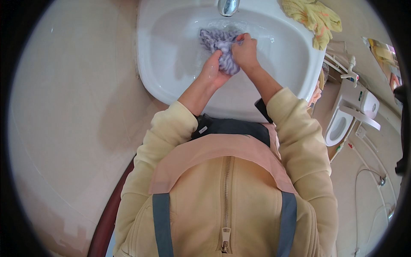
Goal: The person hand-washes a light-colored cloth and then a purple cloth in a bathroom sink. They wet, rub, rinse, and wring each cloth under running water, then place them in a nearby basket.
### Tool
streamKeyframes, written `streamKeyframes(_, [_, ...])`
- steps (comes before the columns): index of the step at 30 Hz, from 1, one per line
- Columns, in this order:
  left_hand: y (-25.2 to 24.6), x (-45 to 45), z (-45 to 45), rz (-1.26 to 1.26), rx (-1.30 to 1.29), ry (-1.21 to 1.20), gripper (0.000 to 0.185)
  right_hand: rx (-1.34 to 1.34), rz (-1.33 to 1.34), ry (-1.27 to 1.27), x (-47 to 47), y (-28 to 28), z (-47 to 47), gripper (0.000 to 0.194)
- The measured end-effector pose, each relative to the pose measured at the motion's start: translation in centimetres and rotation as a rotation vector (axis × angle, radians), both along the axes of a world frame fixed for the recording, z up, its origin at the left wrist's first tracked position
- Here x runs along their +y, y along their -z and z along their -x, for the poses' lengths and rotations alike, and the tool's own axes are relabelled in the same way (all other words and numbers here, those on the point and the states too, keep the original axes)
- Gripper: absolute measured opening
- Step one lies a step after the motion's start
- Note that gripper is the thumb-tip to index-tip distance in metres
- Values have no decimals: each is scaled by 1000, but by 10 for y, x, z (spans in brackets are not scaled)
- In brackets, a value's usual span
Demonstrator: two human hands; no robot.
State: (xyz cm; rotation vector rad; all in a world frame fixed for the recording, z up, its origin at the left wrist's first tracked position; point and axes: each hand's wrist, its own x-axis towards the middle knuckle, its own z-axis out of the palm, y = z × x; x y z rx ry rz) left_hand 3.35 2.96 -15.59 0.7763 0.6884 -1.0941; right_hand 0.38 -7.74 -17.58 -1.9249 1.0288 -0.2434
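Observation:
A wet lavender-and-white striped cloth (221, 40) is bunched up in the white washbasin (173, 41), just in front of the chrome faucet (228, 8). My left hand (213, 70) cups the bundle from below and the left, its thumb pressed on top. From the right, my right hand (245, 51) grips the cloth with curled fingers. The far part of the cloth spreads toward water at the back of the bowl. Drops of water glisten on my left wrist.
A yellow cloth (316, 21) drapes over the basin's far right corner. To the right are a white plastic tap (351, 72) on the wall, a toilet (337, 130) and a shower hose (356, 199). A tiled wall (74, 90) stands at the left.

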Motion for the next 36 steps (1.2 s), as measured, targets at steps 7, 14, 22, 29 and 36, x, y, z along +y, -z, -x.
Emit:
streamKeyframes(7, [4, 13, -4, 221, -152, 178, 31, -271, 109, -388, 36, -28, 12, 16])
streamKeyframes(14, [-12, 0, -6, 130, 44, 84, 23, -253, 136, -187, 5, -24, -2, 20])
streamKeyframes(22, [-31, 3, -12, 306, -142, -52, 32, -173, -405, -13, -19, -19, 8, 35])
streamKeyframes(29, [-20, 5, -20, 194, -47, -36, 38, -210, -626, -126, 8, -57, 22, 39])
streamKeyframes(36, [-8, 8, -10, 5, -121, 103, 31, -263, 175, -588, 31, -55, 26, 24])
